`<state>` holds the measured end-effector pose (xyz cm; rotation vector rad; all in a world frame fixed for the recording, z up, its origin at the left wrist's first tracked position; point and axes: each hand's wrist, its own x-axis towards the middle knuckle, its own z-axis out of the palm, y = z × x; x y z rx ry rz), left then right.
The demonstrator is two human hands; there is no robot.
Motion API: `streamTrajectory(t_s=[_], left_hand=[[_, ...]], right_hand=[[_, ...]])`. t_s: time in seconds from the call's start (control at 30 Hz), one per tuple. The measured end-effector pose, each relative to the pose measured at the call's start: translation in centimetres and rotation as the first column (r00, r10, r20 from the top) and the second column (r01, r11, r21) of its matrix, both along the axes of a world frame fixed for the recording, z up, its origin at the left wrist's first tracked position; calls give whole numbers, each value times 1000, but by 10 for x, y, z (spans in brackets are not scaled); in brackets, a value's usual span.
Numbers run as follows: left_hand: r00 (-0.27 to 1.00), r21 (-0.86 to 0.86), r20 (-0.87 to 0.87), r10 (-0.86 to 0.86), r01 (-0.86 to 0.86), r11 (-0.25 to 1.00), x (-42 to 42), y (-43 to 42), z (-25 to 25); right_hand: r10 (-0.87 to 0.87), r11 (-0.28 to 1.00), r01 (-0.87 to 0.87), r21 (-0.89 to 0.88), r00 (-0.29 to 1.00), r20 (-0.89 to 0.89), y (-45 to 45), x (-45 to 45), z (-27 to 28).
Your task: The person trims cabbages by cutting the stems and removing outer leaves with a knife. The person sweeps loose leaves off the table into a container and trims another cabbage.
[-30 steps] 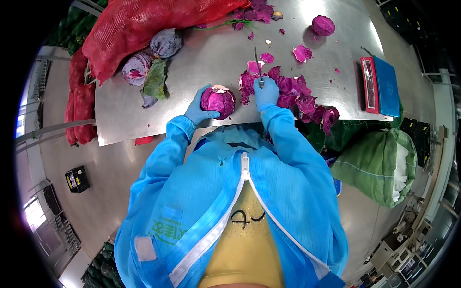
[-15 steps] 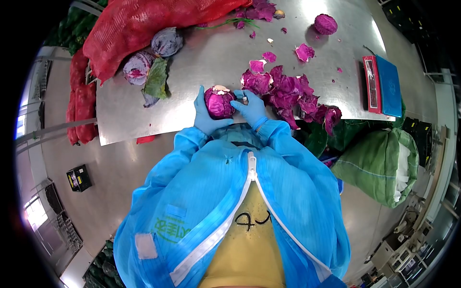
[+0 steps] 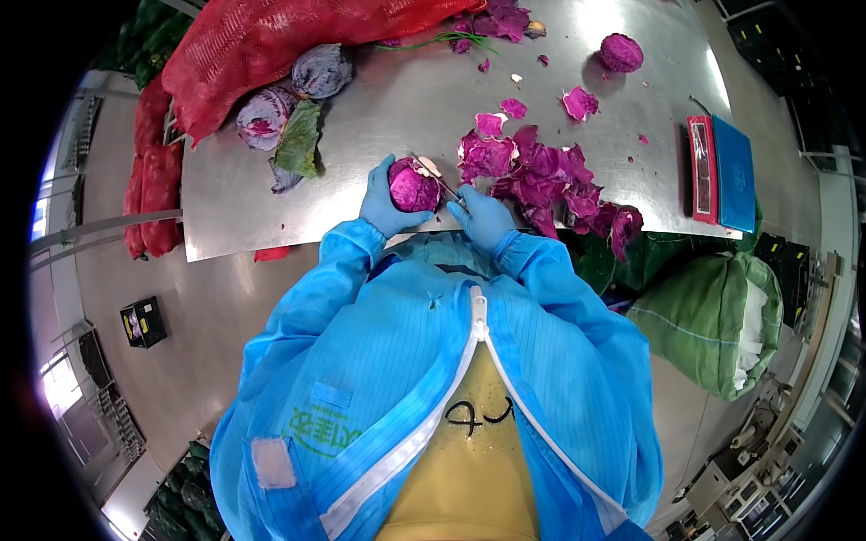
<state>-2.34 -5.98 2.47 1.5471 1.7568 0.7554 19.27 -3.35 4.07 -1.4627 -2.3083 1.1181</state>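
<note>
In a blue glove, my left hand (image 3: 386, 200) is wrapped round the left side of a red cabbage (image 3: 416, 187) at the table's near edge. A pale cut stem part shows at the top of this head. My right hand (image 3: 485, 216), also gloved, grips a small knife (image 3: 446, 187) whose thin blade lies against the cabbage's upper right side. Most of the handle is hidden by the fingers. Just right of that hand is a heap of purple cabbage leaves (image 3: 541, 176).
A red mesh sack (image 3: 262, 59) lies at the back left, with two unpeeled cabbages (image 3: 322, 71) and a green leaf (image 3: 299, 140) beside it. One peeled cabbage (image 3: 621, 53) sits at the back right. A blue-and-red box (image 3: 732, 174) stands at the right edge, above a green sack (image 3: 708, 316).
My right hand has shifted slightly right and down, and the knife blade now reaches across to the cabbage top. The left hand still holds the cabbage, which appears slightly turned.
</note>
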Motion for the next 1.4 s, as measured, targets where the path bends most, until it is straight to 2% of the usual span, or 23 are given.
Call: streamTrajectory(t_s=[0.07, 0.17, 0.43, 0.73, 0.83, 0.93, 0.97, 1.03, 1.07, 1.1, 1.2, 1.23, 1.27, 1.3, 1.33, 1.37, 1.4], left_hand=[[1000, 5, -3, 0, 0, 1000, -3, 0, -7], [1000, 17, -5, -7, 7, 1000, -8, 0, -15], [999, 51, 11, -40, 39, 998, -10, 0, -17], [994, 59, 74, -83, 79, 995, -14, 4, -16], [993, 43, 38, -109, 107, 993, -12, 6, -5], [986, 18, -73, -149, 151, 988, -9, 7, 2], [987, 12, -71, -144, 145, 989, -7, -1, 2], [983, 54, -36, -181, 183, 982, -8, 1, 5], [990, 147, -2, -138, 137, 980, -13, -1, -13], [987, 137, 61, -146, 136, 981, -16, 0, -14], [974, 185, 69, -216, 201, 962, -20, -2, -15], [962, 193, 150, -228, 198, 961, -19, -2, -14], [943, 207, 227, -242, 196, 959, -18, -1, -14], [942, 214, 227, -248, 200, 956, -15, 2, -13], [928, 212, 293, -232, 173, 962, -10, 3, -11], [909, 204, 360, -212, 145, 968, -4, 3, -10], [920, 211, 331, -211, 146, 967, 0, 6, -10]], right_hand=[[9, 1000, -9, 28, 1000, -15, 0, -1, -5], [56, 998, -57, -22, 998, -6, 1, -3, -4], [94, 993, -87, -75, 991, 91, 6, -4, 5], [47, 999, -47, -4, 981, 187, 15, -19, 3], [25, 998, -12, -59, 977, 214, 7, -15, 8], [-64, 998, 67, -1, 952, 300, 15, -17, -30], [-90, 996, 87, 25, 937, 336, 33, -16, -65], [-150, 988, 137, 68, 957, 249, 51, -23, -54], [-148, 989, 136, 66, 957, 250, 52, -22, -49], [-152, 988, 151, 22, 958, 245, 47, -17, -39], [-165, 984, 175, -31, 964, 207, 45, -5, -28], [-176, 980, 190, -63, 967, 182, 41, 1, -27], [-158, 985, 160, -69, 987, 36, 40, 5, -44], [-163, 984, 165, -61, 986, 37, 39, 4, -53], [-185, 983, 183, -30, 960, -212, 36, 1, -57], [-186, 979, 204, -7, 875, -446, 33, 2, -62], [-317, 918, 169, -358, 856, -408, 32, 3, -41]])
